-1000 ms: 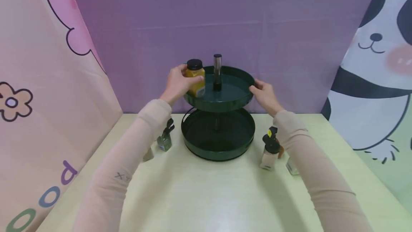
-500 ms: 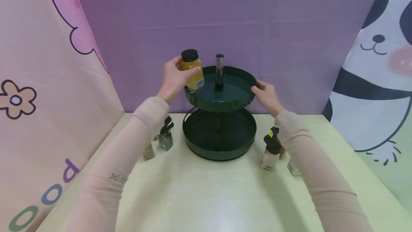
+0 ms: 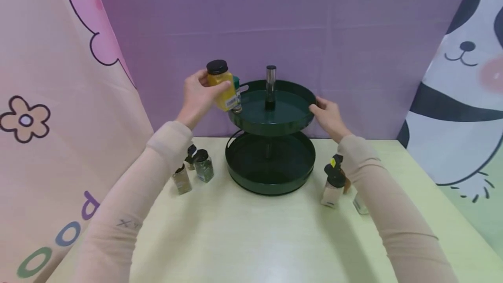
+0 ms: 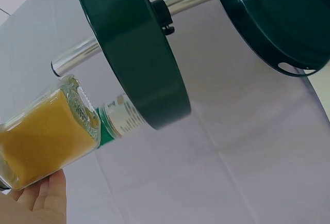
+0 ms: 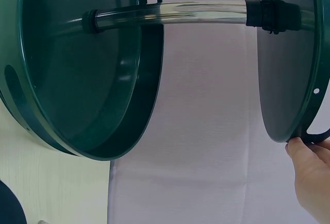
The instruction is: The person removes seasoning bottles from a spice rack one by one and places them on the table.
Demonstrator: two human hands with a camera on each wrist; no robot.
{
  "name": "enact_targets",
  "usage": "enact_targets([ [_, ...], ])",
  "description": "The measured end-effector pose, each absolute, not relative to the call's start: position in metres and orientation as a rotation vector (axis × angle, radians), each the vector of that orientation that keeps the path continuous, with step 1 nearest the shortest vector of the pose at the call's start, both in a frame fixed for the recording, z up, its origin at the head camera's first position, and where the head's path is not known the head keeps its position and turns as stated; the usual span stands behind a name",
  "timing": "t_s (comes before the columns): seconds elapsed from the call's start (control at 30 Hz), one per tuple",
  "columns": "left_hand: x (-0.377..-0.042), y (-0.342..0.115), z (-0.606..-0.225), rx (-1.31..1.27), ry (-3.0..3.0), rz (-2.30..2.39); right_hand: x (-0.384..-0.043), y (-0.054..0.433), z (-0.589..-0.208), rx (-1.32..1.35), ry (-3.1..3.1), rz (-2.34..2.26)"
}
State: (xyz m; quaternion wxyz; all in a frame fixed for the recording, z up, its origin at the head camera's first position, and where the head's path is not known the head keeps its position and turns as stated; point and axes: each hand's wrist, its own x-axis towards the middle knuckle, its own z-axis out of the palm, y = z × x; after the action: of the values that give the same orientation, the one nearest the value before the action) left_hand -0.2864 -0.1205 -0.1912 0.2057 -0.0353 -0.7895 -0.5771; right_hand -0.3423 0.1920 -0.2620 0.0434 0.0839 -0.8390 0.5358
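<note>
My left hand (image 3: pixel 196 97) grips a glass jar of yellow spice (image 3: pixel 222 86) with a black lid, tilted at the left side of the green upper tray (image 3: pixel 271 129). In the left wrist view the jar's bottom (image 4: pixel 82 102) faces the tray. Partly hidden behind it is a green-capped bottle (image 3: pixel 236 83), standing at the tray's left edge. My right hand (image 3: pixel 329 115) pinches the upper tray's right rim by its handle, thumb below, as the right wrist view shows. A metal pole (image 3: pixel 271 84) joins this tray to the lower tray (image 3: pixel 271 188).
Left of the stand, several jars stand on the table (image 3: pixel 251 239), among them a dark-green herb jar (image 3: pixel 204 170) and a brownish spice jar (image 3: pixel 182 181). On the right, a black-lidded pale jar (image 3: pixel 332 193) stands among others, partly covered by the right sleeve (image 3: pixel 387 204).
My left hand has lifted the yellow spice jar up and left, away from the upper tray. The green-capped bottle behind it now shows. My right hand stays on the rim.
</note>
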Motion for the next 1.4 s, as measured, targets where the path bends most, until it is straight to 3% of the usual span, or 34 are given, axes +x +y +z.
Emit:
enact_targets([
  [1.4, -0.261, -0.176, -0.253, 0.015, -2.625, -1.416, -0.341, 0.191, -0.259, 0.261, -2.552, 1.632],
])
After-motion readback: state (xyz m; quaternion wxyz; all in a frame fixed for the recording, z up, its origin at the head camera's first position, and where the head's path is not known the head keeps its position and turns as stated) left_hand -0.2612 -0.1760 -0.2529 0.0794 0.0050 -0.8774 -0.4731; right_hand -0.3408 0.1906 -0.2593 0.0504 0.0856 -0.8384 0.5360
